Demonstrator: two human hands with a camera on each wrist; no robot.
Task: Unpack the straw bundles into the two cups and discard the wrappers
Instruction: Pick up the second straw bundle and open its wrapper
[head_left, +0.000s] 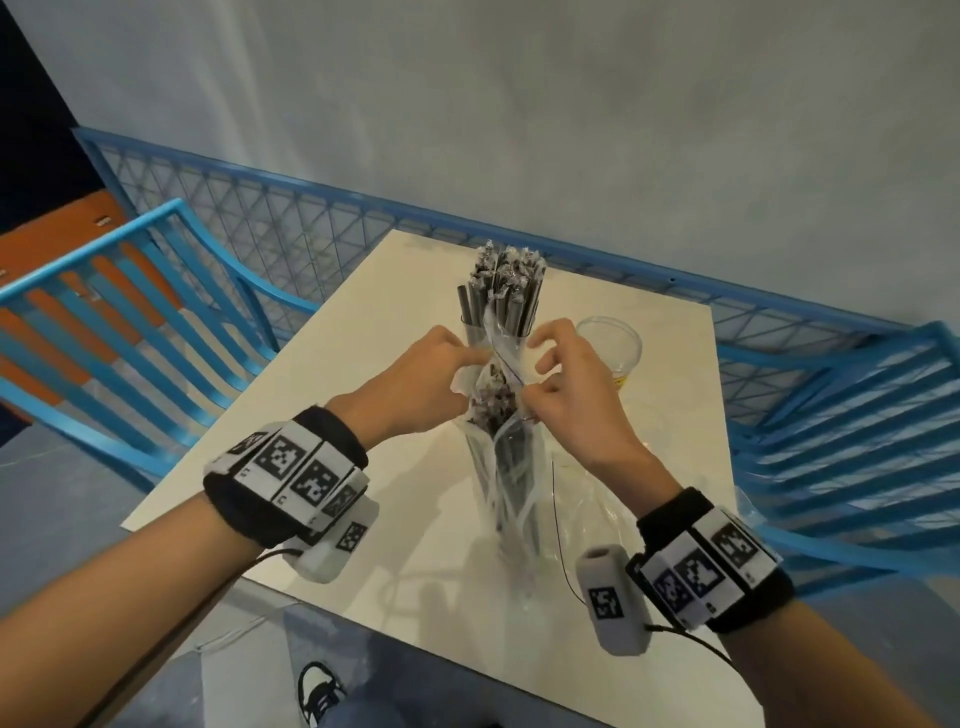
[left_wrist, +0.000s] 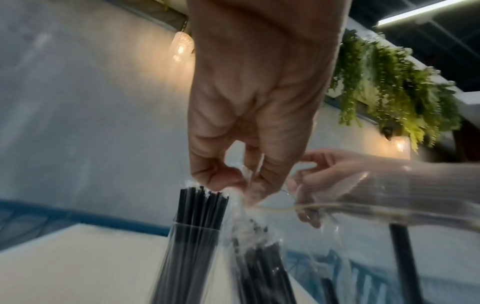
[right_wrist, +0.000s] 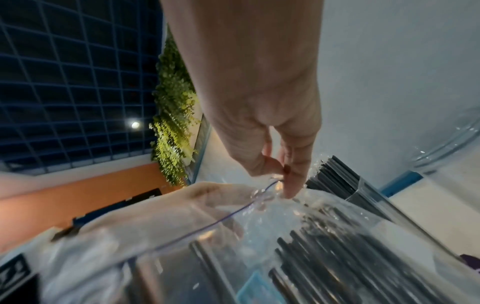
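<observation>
Both forearms reach forward, wrists banded. The left hand (head_left: 415, 379) and right hand (head_left: 566, 384) face each other, fingers (left_wrist: 215, 176) curled, each pinching the wrapper (head_left: 498, 343) top.

Left fingertips (head_left: 470, 358) hidden behind wrapper (head_left: 511, 467) top. Far cup (head_left: 474, 332) base hidden behind hands. Empty cup (head_left: 615, 343) partly covered by right hand (head_left: 566, 384). Near wrapper, shoe (head_left: 318, 693) cut off at bottom edge. Straws (left_wrist: 262, 273) inside wrapper blurred in left wrist view; label (right_wrist: 250, 288) there unreadable in right wrist view.
</observation>
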